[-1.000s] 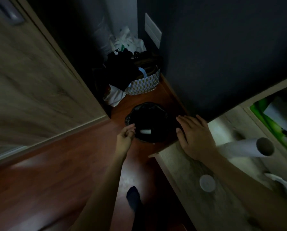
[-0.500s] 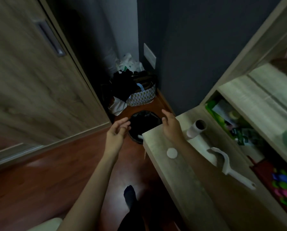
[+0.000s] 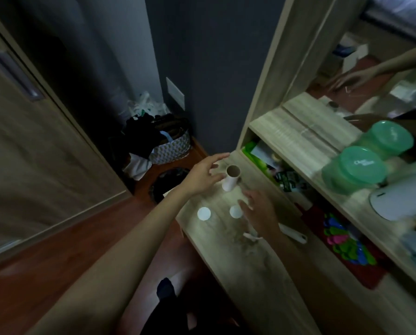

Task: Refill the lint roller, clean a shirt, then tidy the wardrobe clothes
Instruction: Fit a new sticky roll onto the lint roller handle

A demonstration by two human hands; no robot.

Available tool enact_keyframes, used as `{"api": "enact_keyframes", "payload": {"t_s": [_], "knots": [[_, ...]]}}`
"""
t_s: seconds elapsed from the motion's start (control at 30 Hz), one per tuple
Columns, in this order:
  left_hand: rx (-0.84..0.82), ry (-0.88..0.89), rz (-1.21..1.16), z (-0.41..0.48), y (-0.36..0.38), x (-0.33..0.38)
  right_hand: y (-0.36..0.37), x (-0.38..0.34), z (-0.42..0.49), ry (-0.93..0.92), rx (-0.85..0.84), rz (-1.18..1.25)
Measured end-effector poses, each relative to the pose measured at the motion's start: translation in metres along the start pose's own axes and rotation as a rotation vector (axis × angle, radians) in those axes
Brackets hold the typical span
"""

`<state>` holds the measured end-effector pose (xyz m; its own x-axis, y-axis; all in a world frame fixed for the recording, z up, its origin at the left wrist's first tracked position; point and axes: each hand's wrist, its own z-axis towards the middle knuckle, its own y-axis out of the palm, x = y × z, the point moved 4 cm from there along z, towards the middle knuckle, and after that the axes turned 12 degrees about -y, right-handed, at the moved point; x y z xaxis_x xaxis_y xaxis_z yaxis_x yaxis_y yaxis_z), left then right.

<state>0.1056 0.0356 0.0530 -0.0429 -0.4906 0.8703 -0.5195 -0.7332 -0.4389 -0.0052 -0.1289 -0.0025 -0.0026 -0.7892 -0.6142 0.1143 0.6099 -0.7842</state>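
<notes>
A white refill roll [image 3: 231, 180] with a brown cardboard core stands on the pale wooden counter [image 3: 228, 240]. My left hand [image 3: 205, 175] hovers just left of the roll, fingers spread, thumb near its side. My right hand [image 3: 260, 212] is over the counter in front of the roll, fingers apart and holding nothing. The white lint roller handle [image 3: 291, 234] lies on the counter, mostly hidden under my right hand and wrist. Two white round caps, one to the left [image 3: 204, 213] and one to the right [image 3: 236, 211], lie near the counter's front edge.
A black-lined bin [image 3: 169, 183] stands on the floor by the counter's end. Behind it is a patterned basket [image 3: 172, 151] full of dark clothes. A wooden sliding door [image 3: 33, 131] is on the left. Shelves on the right hold green-lidded jars [image 3: 356, 169] and a white container [image 3: 400, 197].
My left hand came away from the bin and rose to the refill roll. My right hand drew back from the counter's end toward the caps. The view lifted to the shelves.
</notes>
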Motion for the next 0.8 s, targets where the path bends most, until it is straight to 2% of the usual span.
{"api": "enact_keyframes", "payload": {"t_s": [0.13, 0.27, 0.5, 0.67, 0.8], "knots": [[-0.11, 0.031, 0.248, 0.026, 0.016, 0.003, 0.015, 0.015, 0.001, 0.049, -0.259, -0.038], [-0.153, 0.062, 0.308, 0.039, 0.024, -0.004, 0.024, 0.019, 0.005, 0.016, -0.35, -0.094], [-0.126, 0.067, 0.23, 0.041, 0.026, -0.003, 0.023, 0.016, 0.008, -0.052, -0.377, -0.136], [-0.016, 0.06, 0.128, 0.028, 0.015, -0.011, 0.023, 0.016, 0.009, -0.073, -0.408, -0.19], [0.127, -0.058, -0.138, 0.01, -0.004, -0.027, 0.011, 0.014, 0.012, 0.095, -0.222, 0.034]]}}
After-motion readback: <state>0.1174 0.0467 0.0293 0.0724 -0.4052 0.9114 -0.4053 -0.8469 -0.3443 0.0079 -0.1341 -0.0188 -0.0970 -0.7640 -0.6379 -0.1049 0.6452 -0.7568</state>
